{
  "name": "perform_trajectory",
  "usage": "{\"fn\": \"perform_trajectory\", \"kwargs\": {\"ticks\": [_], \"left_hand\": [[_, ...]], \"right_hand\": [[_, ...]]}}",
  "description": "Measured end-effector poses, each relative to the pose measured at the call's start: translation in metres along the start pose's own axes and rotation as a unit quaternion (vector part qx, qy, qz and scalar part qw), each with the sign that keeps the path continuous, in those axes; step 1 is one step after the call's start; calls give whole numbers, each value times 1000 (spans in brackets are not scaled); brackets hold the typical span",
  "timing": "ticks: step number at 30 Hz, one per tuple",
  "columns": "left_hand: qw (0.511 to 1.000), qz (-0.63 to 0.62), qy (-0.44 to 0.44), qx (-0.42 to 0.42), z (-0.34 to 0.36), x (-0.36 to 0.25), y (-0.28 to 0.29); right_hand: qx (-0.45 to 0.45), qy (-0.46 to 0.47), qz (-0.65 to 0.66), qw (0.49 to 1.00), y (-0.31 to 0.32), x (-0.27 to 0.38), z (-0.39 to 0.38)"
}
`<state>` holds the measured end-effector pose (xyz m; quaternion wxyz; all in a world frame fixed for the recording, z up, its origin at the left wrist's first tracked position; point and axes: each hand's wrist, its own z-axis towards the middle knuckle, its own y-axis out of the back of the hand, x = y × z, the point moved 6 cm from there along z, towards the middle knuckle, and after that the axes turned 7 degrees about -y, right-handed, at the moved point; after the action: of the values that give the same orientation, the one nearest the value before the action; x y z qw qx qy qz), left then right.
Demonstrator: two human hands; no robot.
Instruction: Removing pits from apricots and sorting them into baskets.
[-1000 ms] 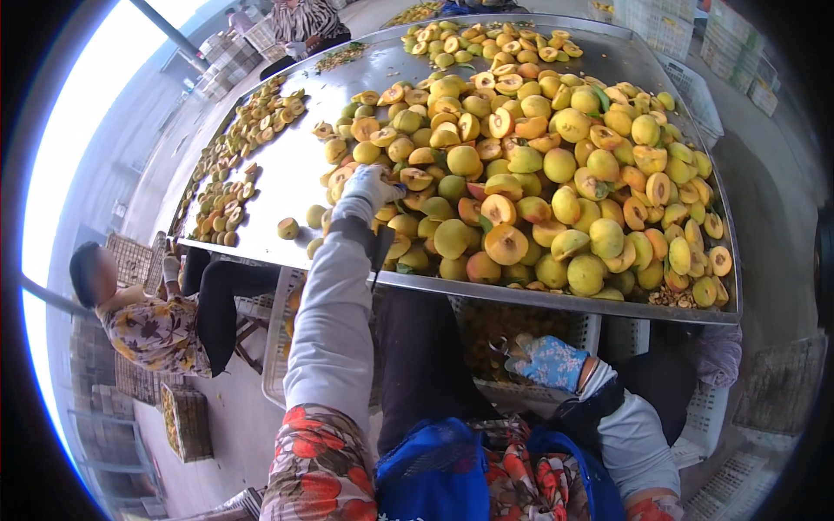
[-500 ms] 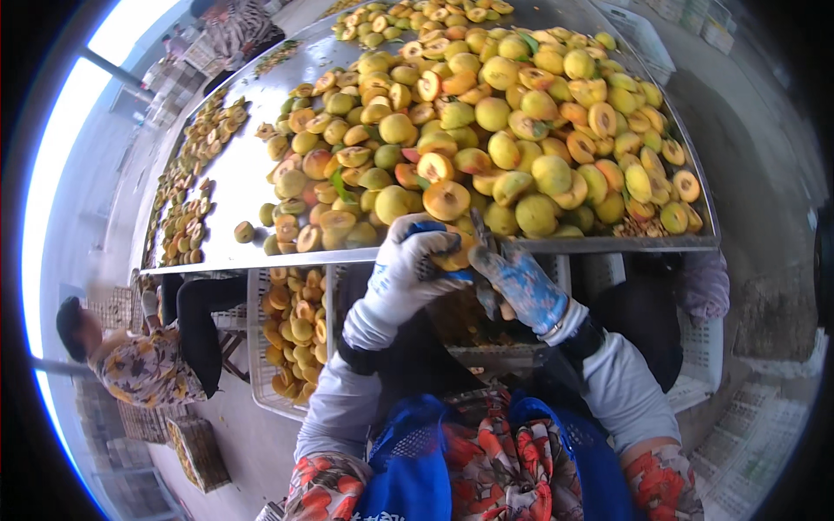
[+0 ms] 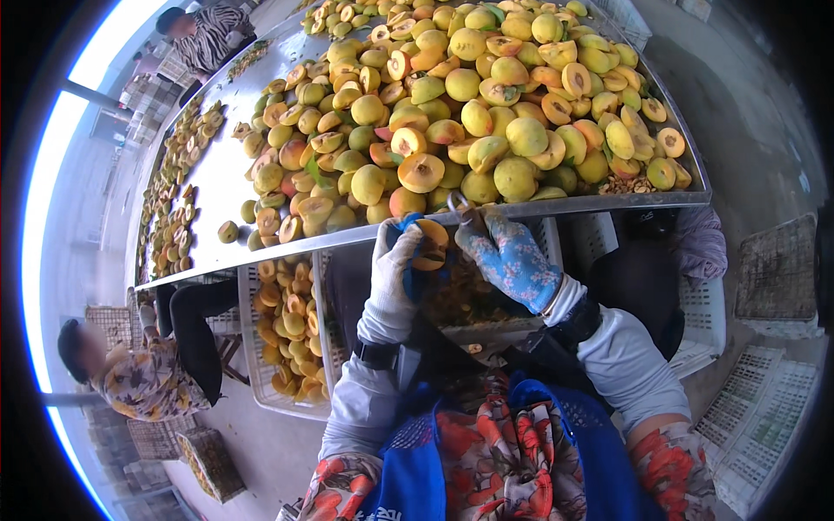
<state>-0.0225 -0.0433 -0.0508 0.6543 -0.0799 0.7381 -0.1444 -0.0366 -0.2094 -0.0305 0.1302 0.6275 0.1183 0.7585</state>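
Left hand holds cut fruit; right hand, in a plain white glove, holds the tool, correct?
Not plain white: the head view shows the right hand, holding the tool, in a blue flowered glove; the left hand holds the cut fruit.

A fruit heap [image 3: 476, 118] spreads over the tabletop [image 3: 213, 195] from its middle to its right edge. Fruit pieces [image 3: 178, 169] line the left edge; one fruit half [image 3: 228, 232] sits between, near the front edge. Pit scraps [image 3: 625, 186] lie at the front-right corner. Before the front edge, the left hand [image 3: 393, 271] holds a cut fruit [image 3: 431, 247], left of the right hand [image 3: 521, 262].
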Motion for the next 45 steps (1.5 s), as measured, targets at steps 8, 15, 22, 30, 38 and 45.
{"fn": "perform_trajectory", "kwargs": {"ticks": [8,15,22,30,38,45], "left_hand": [[987,-152,-57,-20,-8,-3,-6],[982,-180,-45,34,-11,5,-18],[990,-125,-41,-44,-20,10,-21],[980,12,-183,-76,-25,4,-27],[994,-83,-61,-32,-17,15,-25],[989,-19,-144,-38,-15,17,-13]], "right_hand": [[104,36,-125,986,-31,15,-26],[177,-70,-165,968,-36,5,-35],[142,-71,-30,987,-45,-5,-47],[177,-79,-27,981,-50,-15,-47],[186,-163,101,964,-60,-27,-46],[208,-228,259,915,-58,-7,-49]]}}
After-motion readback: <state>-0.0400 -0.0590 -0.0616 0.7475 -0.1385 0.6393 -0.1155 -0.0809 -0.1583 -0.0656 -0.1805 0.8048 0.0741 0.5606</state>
